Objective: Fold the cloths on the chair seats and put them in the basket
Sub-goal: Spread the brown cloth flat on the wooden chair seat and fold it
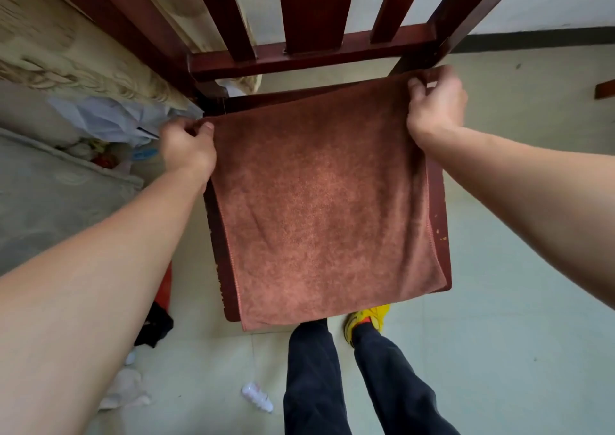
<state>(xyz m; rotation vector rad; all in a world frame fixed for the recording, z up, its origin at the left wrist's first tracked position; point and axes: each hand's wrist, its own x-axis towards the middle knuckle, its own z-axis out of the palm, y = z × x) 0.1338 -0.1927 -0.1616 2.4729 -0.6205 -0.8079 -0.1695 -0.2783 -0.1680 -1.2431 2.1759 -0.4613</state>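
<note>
Left hand and right hand each pinch a far corner of the cloth; recommend drawing both corners evenly toward the near hem.

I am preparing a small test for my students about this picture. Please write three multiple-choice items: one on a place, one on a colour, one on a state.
1. Where does the brown cloth lie?
A. on the floor
B. spread over the chair seat
C. inside a basket

2. What colour is the shoe seen below the seat?
A. yellow
B. white
C. blue

3. How do the left hand and the right hand meet the cloth?
A. neither touches it
B. only the left hand holds it
C. each pinches one far corner

Answers:
1 B: the cloth covers the seat, and its near edge hangs over the front.
2 A: the shoe beside the dark trouser leg is bright yellow.
3 C: the fingers of both hands curl round the cloth's far corners, near the chair back.
</note>
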